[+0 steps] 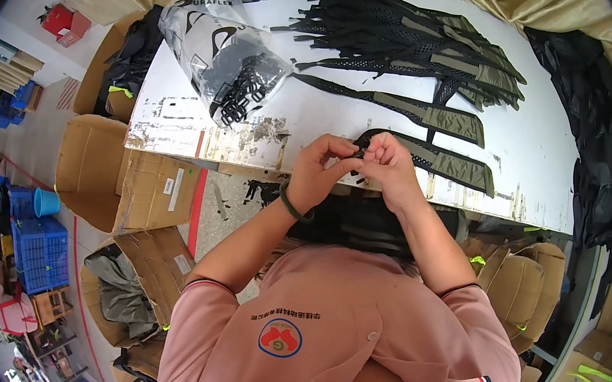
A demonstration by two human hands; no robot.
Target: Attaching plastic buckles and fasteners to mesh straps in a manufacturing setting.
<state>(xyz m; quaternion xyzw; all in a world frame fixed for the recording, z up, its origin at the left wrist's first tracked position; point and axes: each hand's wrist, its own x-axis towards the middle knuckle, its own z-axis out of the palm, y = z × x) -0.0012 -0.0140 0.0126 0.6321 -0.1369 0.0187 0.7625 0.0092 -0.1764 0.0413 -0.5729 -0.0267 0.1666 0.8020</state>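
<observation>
My left hand (pixel 317 174) and my right hand (pixel 390 168) meet at the table's near edge, fingers closed in a pinch. Between them is a small black piece (pixel 362 147) at the end of a black mesh and olive shoulder strap (pixel 450 166). The fingers hide most of it, so whether a buckle is on it I cannot tell. The strap lies on the table to the right of my right hand. Just beyond it is a second similar strap (pixel 430 116). A clear plastic bag (pixel 187 30) of black plastic buckles (pixel 242 96) rests open toward me at the left.
A heap of similar straps (pixel 410 41) covers the far right of the white table (pixel 159 113). Dark material (pixel 588 126) hangs at the right edge. Cardboard boxes (pixel 157 194) stand left of the table, with blue crates (pixel 41 246) farther left. Another carton (pixel 519 279) sits under the right side.
</observation>
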